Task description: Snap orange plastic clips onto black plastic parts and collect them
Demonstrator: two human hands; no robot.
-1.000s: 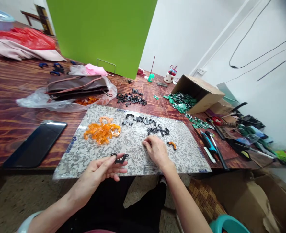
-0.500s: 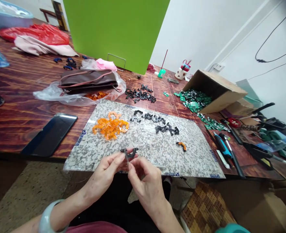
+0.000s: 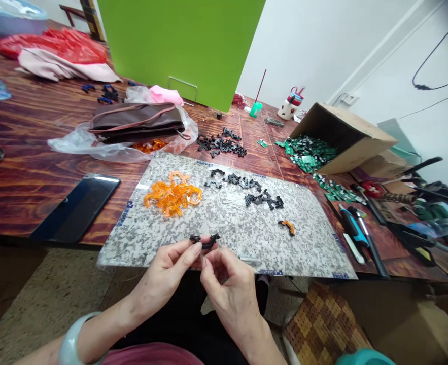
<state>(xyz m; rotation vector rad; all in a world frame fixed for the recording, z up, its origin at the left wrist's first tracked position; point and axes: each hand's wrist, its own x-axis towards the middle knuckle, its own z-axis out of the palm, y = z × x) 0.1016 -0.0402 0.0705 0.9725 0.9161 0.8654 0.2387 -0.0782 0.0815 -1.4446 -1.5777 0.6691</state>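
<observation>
Your left hand (image 3: pixel 168 268) and right hand (image 3: pixel 229 284) nearly meet in front of you, each in a thumb-and-finger pinch, your forearms (image 3: pixel 115 317) angled inward.

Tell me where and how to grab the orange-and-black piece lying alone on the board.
Pinch the orange-and-black piece across its orange middle, probably from above with the nearer right hand: it is slim, curved and lies apart on the speckled board, leaving room along both long sides.
</observation>
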